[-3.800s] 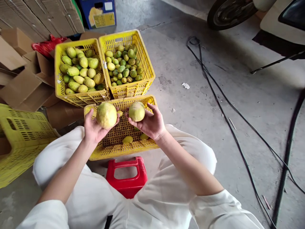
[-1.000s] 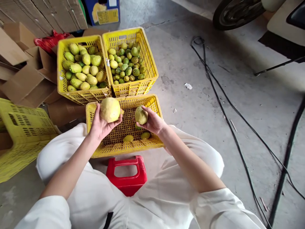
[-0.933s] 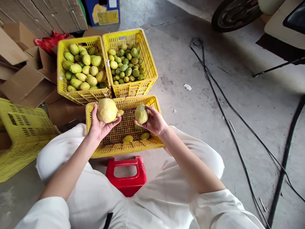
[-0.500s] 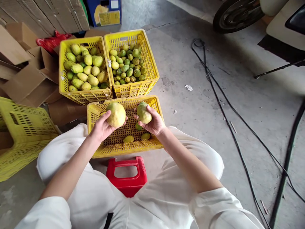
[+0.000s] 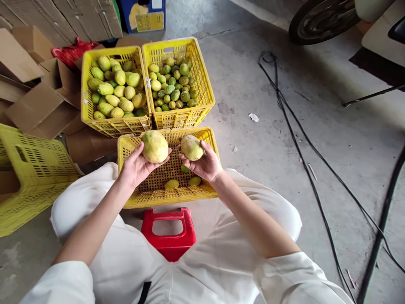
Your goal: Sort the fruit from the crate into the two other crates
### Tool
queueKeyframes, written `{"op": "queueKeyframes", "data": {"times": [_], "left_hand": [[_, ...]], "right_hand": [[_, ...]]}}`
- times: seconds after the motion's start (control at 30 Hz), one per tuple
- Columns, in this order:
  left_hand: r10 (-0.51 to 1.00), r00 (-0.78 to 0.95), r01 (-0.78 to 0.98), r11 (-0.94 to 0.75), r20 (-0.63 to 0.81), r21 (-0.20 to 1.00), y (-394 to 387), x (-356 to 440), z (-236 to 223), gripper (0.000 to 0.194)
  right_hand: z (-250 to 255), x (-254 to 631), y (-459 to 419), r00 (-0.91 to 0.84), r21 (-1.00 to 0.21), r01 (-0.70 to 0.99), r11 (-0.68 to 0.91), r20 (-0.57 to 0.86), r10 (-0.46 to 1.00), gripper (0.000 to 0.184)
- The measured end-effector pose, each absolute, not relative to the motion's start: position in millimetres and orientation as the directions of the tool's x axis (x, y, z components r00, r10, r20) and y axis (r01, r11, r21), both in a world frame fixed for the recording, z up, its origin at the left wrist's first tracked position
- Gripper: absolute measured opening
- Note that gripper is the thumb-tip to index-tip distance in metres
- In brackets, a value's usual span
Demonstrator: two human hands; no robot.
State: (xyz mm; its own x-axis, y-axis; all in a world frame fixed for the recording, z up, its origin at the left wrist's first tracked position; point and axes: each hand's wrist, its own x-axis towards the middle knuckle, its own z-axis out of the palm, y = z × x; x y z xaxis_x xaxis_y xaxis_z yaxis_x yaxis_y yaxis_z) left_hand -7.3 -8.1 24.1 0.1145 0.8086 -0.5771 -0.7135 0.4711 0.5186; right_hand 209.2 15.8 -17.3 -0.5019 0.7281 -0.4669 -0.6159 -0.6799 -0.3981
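Note:
My left hand [image 5: 136, 166] is closed around a large pale yellow-green fruit [image 5: 155, 146], round and lemon-like. A smaller yellow-green fruit [image 5: 191, 147] of the same sort rests in the fingers of my right hand [image 5: 207, 162]. Both fruits are held up over a low yellow plastic crate [image 5: 177, 195]. On the floor of that crate lie a few fruits: one [image 5: 171, 184] near the front middle, another [image 5: 194, 181] to its right, and a greener one [image 5: 185, 169] partly covered by my right hand.
Behind stand two yellow crates, the left [image 5: 114, 125] with larger fruits, the right [image 5: 205, 97] with smaller, greener ones. Cardboard boxes [image 5: 38, 109] and a lime-yellow crate [image 5: 47, 177] are on the left. A red stool [image 5: 169, 242] is between my legs; black cables [image 5: 303, 143] cross the floor.
Both fruits have been turned in my hands and now show other sides. My hands stay over the low crate. The whole view has shifted slightly.

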Motion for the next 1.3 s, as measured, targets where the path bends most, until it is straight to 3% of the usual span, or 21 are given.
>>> {"op": "queueKeyframes", "data": {"times": [0.2,0.33,0.43,0.53,0.83,1.1,1.3], "left_hand": [[0.797,0.063,-0.716,0.456,-0.601,0.529,-8.1,-3.7,7.7,0.046],[0.801,0.055,-0.749,0.428,-0.596,0.505,-7.2,-3.5,9.5,0.036],[0.825,0.085,-0.777,0.405,-0.558,0.481,-7.6,-6.7,17.3,0.039],[0.847,0.112,-0.765,0.407,-0.519,0.499,-8.0,-7.9,22.2,0.042],[0.786,0.093,-0.731,0.471,-0.612,0.494,-9.9,-1.3,3.6,0.041],[0.855,0.091,-0.788,0.375,-0.510,0.488,-7.8,-9.1,22.1,0.038],[0.826,0.051,-0.777,0.386,-0.562,0.497,-5.6,-6.0,16.2,0.040]], "right_hand": [[-29.5,202.5,16.9,-0.397,-0.337,-0.568,-0.751,-0.687,0.609,0.017],[-18.1,206.4,15.3,-0.481,-0.353,-0.595,-0.722,-0.564,0.671,0.025],[-10.3,210.4,17.0,-0.504,-0.404,-0.617,-0.676,-0.456,0.733,0.031],[-9.9,212.1,20.3,-0.479,-0.399,-0.634,-0.662,-0.469,0.742,0.029],[-23.9,207.3,17.1,-0.427,-0.392,-0.610,-0.688,-0.569,0.703,0.020],[5.1,212.5,19.6,-0.339,-0.461,-0.711,-0.531,-0.436,0.833,0.029],[-5.4,211.4,16.3,-0.512,-0.371,-0.647,-0.666,-0.437,0.740,0.023]]}}
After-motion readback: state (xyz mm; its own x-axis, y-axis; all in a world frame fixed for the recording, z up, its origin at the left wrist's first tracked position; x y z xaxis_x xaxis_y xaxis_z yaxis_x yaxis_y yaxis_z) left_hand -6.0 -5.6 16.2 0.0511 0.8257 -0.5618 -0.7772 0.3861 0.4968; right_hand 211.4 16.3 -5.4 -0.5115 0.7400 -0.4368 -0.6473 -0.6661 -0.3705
